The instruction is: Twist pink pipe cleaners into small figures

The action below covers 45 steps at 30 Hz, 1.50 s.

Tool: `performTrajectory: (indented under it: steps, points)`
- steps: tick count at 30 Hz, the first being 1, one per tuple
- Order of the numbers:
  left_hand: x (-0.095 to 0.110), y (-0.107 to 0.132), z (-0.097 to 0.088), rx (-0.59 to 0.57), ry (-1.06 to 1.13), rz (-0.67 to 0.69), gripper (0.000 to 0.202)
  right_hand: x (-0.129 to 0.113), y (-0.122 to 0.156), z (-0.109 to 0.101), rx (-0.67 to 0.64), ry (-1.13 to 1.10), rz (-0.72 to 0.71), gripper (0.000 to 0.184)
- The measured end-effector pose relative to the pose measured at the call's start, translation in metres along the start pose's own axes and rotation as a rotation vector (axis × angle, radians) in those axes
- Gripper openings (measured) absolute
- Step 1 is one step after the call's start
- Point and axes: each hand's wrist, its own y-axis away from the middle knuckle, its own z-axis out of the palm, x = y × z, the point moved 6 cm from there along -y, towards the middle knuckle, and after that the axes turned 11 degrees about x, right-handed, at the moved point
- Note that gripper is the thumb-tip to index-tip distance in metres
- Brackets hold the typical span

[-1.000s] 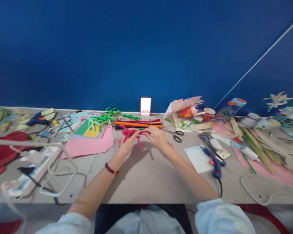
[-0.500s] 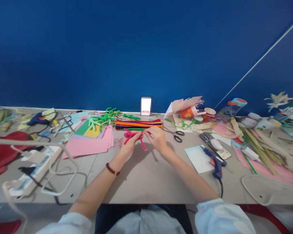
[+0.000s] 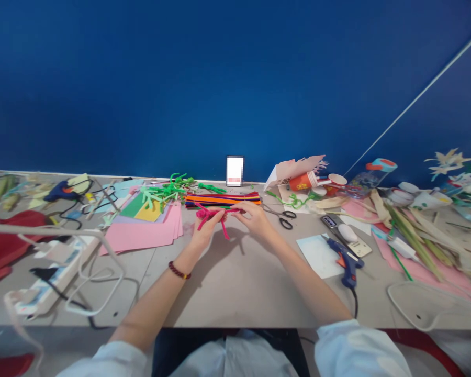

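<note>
A bright pink pipe cleaner piece [image 3: 225, 230], bent and twisted with several loose ends, is between my hands above the table. My left hand [image 3: 207, 226] pinches its middle, and one end hangs down past the fingertips. On the other side my right hand [image 3: 255, 219] has thumb and forefinger closed on a pink strand that runs across from the left. Just behind my hands lies a bundle of pipe cleaners [image 3: 223, 199] in red, orange, purple and green. Black-handled scissors [image 3: 286, 220] rest to the right of my right hand.
Pink paper sheets [image 3: 141, 234] and green pipe cleaner pieces [image 3: 163, 195] lie left. A phone [image 3: 234, 171] stands against the blue wall. On the right are a glue gun [image 3: 347, 262], white card [image 3: 317, 256] and paper cups [image 3: 303, 181]. A power strip [image 3: 63, 275] with cables sits front left.
My right hand has drawn slightly away to the right, widening the gap between the hands. The pink piece and my left hand have shifted a little left.
</note>
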Motion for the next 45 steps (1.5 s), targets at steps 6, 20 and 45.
performTrajectory:
  steps: [6, 20, 45]
  points:
    - [0.003, 0.000, 0.000, -0.011, -0.030, 0.046, 0.017, -0.006, -0.001, -0.003, 0.042, 0.096, -0.093, 0.018]
    - [0.009, 0.001, 0.001, 0.027, -0.102, 0.061, 0.019, -0.003, 0.003, 0.002, -0.007, 0.262, -0.057, 0.019]
    - [0.004, 0.005, 0.001, 0.030, -0.170, 0.034, 0.023, 0.015, 0.007, 0.006, -0.087, -0.036, 0.376, 0.018]
